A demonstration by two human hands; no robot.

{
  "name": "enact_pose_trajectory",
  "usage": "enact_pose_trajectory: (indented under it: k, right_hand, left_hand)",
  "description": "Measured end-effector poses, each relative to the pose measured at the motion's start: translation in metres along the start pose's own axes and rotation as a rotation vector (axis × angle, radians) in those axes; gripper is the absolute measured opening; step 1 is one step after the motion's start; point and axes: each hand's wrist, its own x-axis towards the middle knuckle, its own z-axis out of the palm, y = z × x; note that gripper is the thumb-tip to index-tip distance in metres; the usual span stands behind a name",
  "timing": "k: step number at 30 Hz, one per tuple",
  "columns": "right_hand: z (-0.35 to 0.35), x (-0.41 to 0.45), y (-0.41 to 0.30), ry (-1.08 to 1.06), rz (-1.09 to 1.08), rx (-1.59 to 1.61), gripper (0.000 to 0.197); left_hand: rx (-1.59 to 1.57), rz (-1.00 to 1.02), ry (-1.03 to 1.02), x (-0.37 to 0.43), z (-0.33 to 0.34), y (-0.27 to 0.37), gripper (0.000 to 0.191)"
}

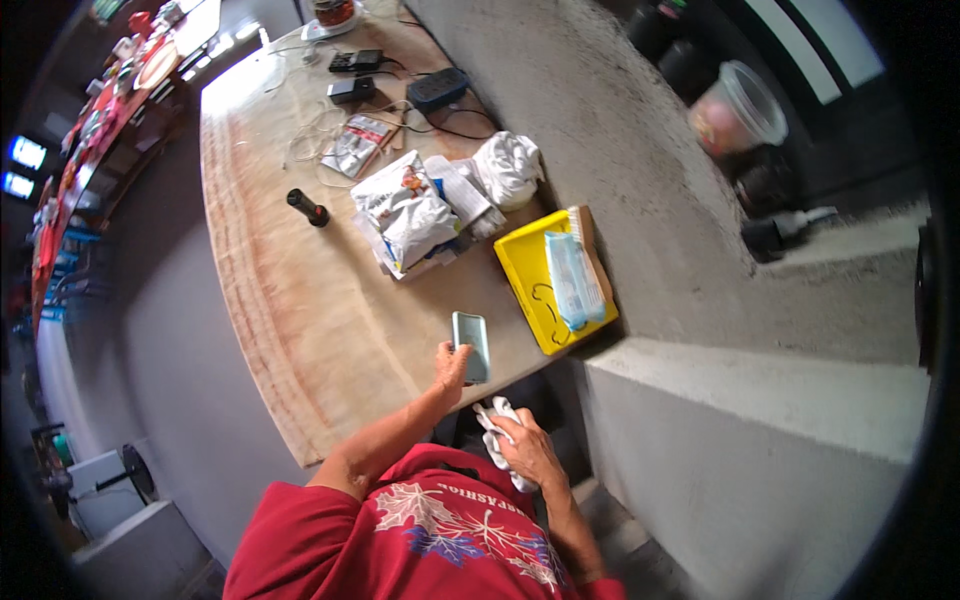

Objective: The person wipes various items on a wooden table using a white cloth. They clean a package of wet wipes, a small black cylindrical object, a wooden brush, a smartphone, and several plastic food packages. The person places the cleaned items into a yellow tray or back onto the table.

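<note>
A smartphone in a pale case [472, 348] is gripped in my left hand [451, 368], just above the near edge of the table [360, 330]. My right hand [528, 448] clutches a crumpled white cloth [496, 424] in front of my red shirt, off the table's edge. Right of the phone lies a yellow tray [529, 289]. It holds a light-blue plastic packet [571, 281] and a brush with a wooden back [592, 255]. A white plastic bag [405, 210] rests on papers beyond the phone.
A black flashlight [307, 208] stands left of the bag. Farther back are a rolled white cloth [508, 170], a power strip [437, 89], chargers [352, 90] and tangled cables. A concrete wall [600, 150] runs along the right, with a clear plastic tub [739, 112] on its ledge.
</note>
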Motion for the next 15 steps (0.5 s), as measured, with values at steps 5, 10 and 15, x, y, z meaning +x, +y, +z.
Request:
enact_pose_trajectory:
  k: [5, 10, 15]
  right_hand:
    - [-0.013, 0.003, 0.020, -0.090, 0.054, -0.019, 0.032]
    - [-0.019, 0.009, 0.037, -0.151, 0.093, -0.004, 0.029]
    - [-0.035, 0.013, 0.050, -0.147, 0.115, -0.008, 0.030]
  left_hand:
    - [0.007, 0.085, 0.024, 0.010, 0.040, 0.019, 0.048]
    - [-0.048, 0.217, -0.017, 0.024, 0.086, 0.037, 0.042]
    - [-0.059, 0.376, 0.076, 0.059, 0.135, 0.036, 0.043]
